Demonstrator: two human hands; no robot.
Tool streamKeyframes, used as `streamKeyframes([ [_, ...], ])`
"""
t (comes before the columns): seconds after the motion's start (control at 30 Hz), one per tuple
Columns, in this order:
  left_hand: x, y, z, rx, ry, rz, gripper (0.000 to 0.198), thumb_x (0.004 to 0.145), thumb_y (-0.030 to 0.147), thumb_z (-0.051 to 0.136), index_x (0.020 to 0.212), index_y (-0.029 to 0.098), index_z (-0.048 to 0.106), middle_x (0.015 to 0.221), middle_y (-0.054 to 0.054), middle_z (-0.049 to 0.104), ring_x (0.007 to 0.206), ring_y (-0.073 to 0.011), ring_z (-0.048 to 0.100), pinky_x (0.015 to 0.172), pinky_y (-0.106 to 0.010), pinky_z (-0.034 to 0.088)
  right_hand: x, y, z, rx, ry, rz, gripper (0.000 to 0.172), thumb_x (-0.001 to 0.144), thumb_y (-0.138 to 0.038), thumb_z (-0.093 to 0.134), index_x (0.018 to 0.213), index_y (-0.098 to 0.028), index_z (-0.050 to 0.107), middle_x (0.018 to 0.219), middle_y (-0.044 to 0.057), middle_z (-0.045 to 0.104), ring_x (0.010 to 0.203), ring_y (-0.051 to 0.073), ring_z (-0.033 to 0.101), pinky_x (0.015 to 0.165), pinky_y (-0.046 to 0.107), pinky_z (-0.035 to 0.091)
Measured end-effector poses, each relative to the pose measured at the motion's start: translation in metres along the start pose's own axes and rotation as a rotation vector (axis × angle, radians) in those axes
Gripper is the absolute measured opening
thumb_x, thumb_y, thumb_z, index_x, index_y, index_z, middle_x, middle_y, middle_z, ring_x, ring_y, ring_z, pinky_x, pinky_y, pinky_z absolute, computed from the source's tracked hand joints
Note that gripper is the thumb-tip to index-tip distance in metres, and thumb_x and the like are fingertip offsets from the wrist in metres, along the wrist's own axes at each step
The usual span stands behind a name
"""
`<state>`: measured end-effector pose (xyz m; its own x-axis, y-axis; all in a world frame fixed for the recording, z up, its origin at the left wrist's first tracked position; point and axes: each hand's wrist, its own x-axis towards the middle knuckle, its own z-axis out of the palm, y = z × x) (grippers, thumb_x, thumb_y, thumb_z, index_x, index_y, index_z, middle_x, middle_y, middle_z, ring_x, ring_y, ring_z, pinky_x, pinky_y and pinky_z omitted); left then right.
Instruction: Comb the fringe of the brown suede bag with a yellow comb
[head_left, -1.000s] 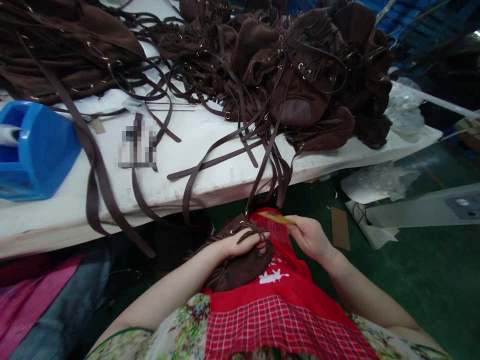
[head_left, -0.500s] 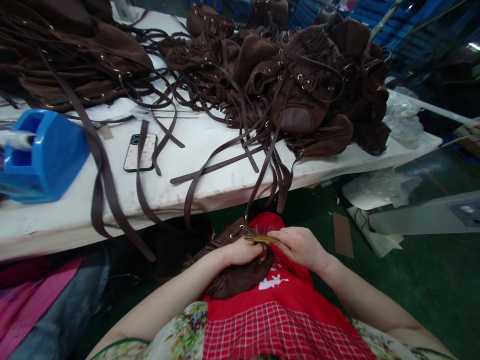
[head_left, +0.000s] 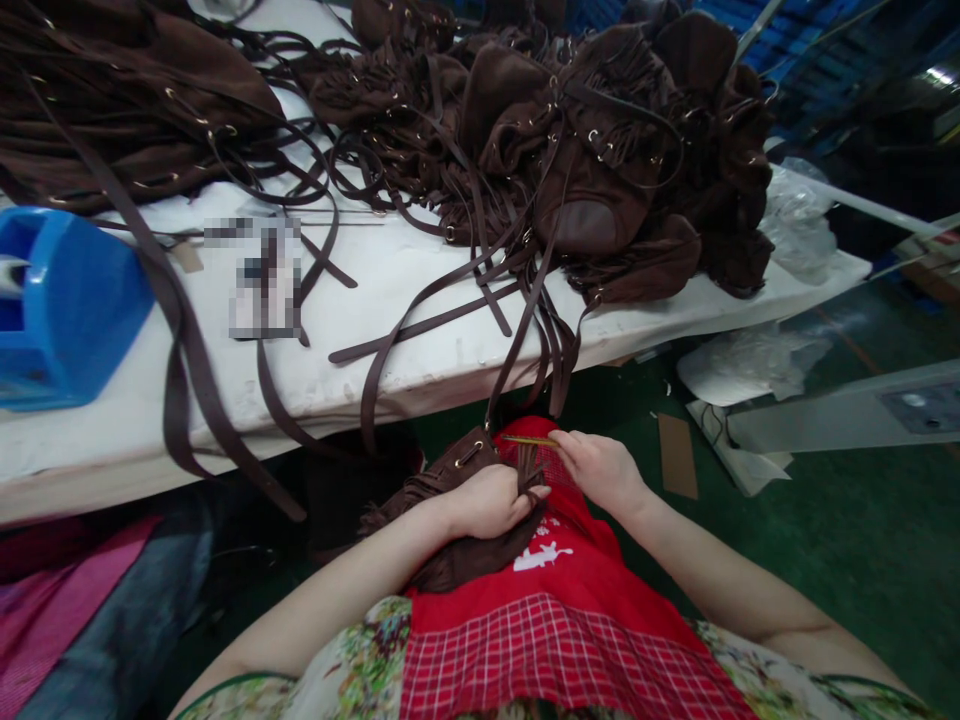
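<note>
A small dark brown fringed bag (head_left: 466, 462) with gold eyelets lies in my lap, on a red apron. Closed around the fringe at its right side is my left hand (head_left: 491, 502); some strands stick up past the fingers. My right hand (head_left: 600, 468) pinches slim yellow thread snips (head_left: 529, 440), which point left across the upright strands. Whether the blades touch the fringe I cannot tell. From the bag's top corner a thin strap (head_left: 517, 345) runs up to the table.
A white table (head_left: 315, 400) stands in front of me, with a heap of brown bags (head_left: 510, 120) and more bags (head_left: 142, 110) at left. Long straps (head_left: 202, 370) hang over its edge. A blue holder (head_left: 82, 310) is at left. Plastic wrap (head_left: 757, 365) and cardboard (head_left: 677, 457) lie at right.
The thread snips have moved up and slightly away from my left hand, and now look thinner, edge-on. Fringe strands now show above my left fingers. The view has shifted slightly.
</note>
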<state>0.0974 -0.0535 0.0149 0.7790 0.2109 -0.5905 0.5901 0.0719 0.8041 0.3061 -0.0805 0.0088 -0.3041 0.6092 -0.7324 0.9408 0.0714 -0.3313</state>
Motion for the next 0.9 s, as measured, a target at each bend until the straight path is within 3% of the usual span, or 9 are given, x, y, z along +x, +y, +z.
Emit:
streamKeyframes([
  [0.2, -0.005, 0.011, 0.01, 0.353, -0.03, 0.25, 0.035, 0.091, 0.035, 0.049, 0.067, 0.014, 0.064, 0.067, -0.011, 0.067, 0.059, -0.0191, 0.062, 0.055, -0.029, 0.041, 0.015, 0.044, 0.011, 0.103, 0.021, 0.284, 0.037, 0.099, -0.033, 0.035, 0.095, -0.015, 0.067, 0.072, 0.012, 0.07, 0.065, 0.022, 0.066, 0.059, 0.029, 0.042],
  [0.33, -0.007, 0.016, 0.013, 0.428, 0.082, 0.339, 0.038, 0.094, 0.033, 0.045, 0.067, 0.014, 0.065, 0.065, -0.01, 0.065, 0.059, -0.0181, 0.061, 0.055, -0.03, 0.042, 0.025, 0.064, -0.002, 0.28, 0.053, 0.253, 0.035, 0.095, -0.043, 0.042, 0.097, -0.018, 0.067, 0.078, 0.005, 0.072, 0.068, 0.019, 0.067, 0.062, 0.027, 0.048],
  [0.47, -0.004, 0.029, 0.018, 0.529, 0.129, 0.421, 0.023, 0.088, 0.024, 0.052, 0.073, 0.013, 0.065, 0.07, -0.011, 0.064, 0.065, -0.0199, 0.06, 0.056, -0.033, 0.043, 0.044, 0.027, -0.014, 0.832, 0.006, -0.03, 0.049, 0.073, -0.044, 0.073, 0.112, -0.017, 0.062, 0.101, 0.005, 0.072, 0.09, 0.021, 0.067, 0.08, 0.03, 0.052],
  [0.53, -0.003, 0.037, 0.023, 0.582, 0.162, 0.485, 0.017, 0.086, 0.02, 0.054, 0.075, 0.012, 0.064, 0.07, -0.01, 0.064, 0.064, -0.0201, 0.06, 0.053, -0.034, 0.04, 0.055, -0.003, -0.017, 1.09, -0.152, -0.135, 0.05, 0.067, -0.039, 0.079, 0.108, -0.015, 0.063, 0.098, 0.006, 0.072, 0.088, 0.022, 0.067, 0.08, 0.033, 0.053],
  [0.6, -0.003, 0.043, 0.027, 0.62, 0.194, 0.536, 0.015, 0.085, 0.018, 0.054, 0.075, 0.013, 0.064, 0.07, -0.009, 0.063, 0.062, -0.02, 0.059, 0.051, -0.034, 0.039, 0.062, -0.033, -0.02, 1.165, -0.365, -0.213, 0.049, 0.065, -0.036, 0.081, 0.105, -0.015, 0.064, 0.093, 0.005, 0.071, 0.085, 0.021, 0.066, 0.077, 0.034, 0.054],
  [0.67, -0.003, 0.045, 0.03, 0.628, 0.2, 0.561, 0.014, 0.084, 0.018, 0.055, 0.074, 0.014, 0.064, 0.068, -0.008, 0.063, 0.06, -0.0199, 0.06, 0.051, -0.035, 0.039, 0.067, -0.059, -0.023, 1.131, -0.494, -0.32, 0.053, 0.061, -0.035, 0.084, 0.106, -0.017, 0.064, 0.095, 0.003, 0.069, 0.087, 0.021, 0.065, 0.079, 0.034, 0.053],
  [0.7, -0.003, 0.046, 0.031, 0.625, 0.199, 0.559, 0.015, 0.084, 0.018, 0.055, 0.074, 0.014, 0.065, 0.068, -0.008, 0.064, 0.06, -0.0196, 0.06, 0.052, -0.035, 0.04, 0.068, -0.069, -0.025, 1.076, -0.497, -0.381, 0.057, 0.058, -0.035, 0.086, 0.108, -0.017, 0.064, 0.098, 0.003, 0.068, 0.09, 0.021, 0.064, 0.081, 0.034, 0.053],
  [0.8, -0.002, 0.044, 0.035, 0.624, 0.203, 0.512, 0.017, 0.085, 0.02, 0.054, 0.076, 0.016, 0.067, 0.074, -0.007, 0.068, 0.065, -0.0195, 0.062, 0.061, -0.035, 0.045, 0.071, -0.092, -0.027, 0.803, -0.351, -0.525, 0.068, 0.05, -0.038, 0.089, 0.11, -0.017, 0.064, 0.102, 0.005, 0.064, 0.092, 0.021, 0.061, 0.083, 0.034, 0.05],
  [0.9, 0.0, 0.042, 0.036, 0.623, 0.208, 0.5, 0.018, 0.086, 0.022, 0.054, 0.078, 0.017, 0.069, 0.078, -0.008, 0.07, 0.068, -0.0204, 0.063, 0.065, -0.035, 0.047, 0.074, -0.104, -0.022, 0.605, -0.352, -0.556, 0.048, 0.057, -0.038, 0.085, 0.096, -0.016, 0.068, 0.091, 0.005, 0.062, 0.083, 0.02, 0.059, 0.076, 0.031, 0.047],
])
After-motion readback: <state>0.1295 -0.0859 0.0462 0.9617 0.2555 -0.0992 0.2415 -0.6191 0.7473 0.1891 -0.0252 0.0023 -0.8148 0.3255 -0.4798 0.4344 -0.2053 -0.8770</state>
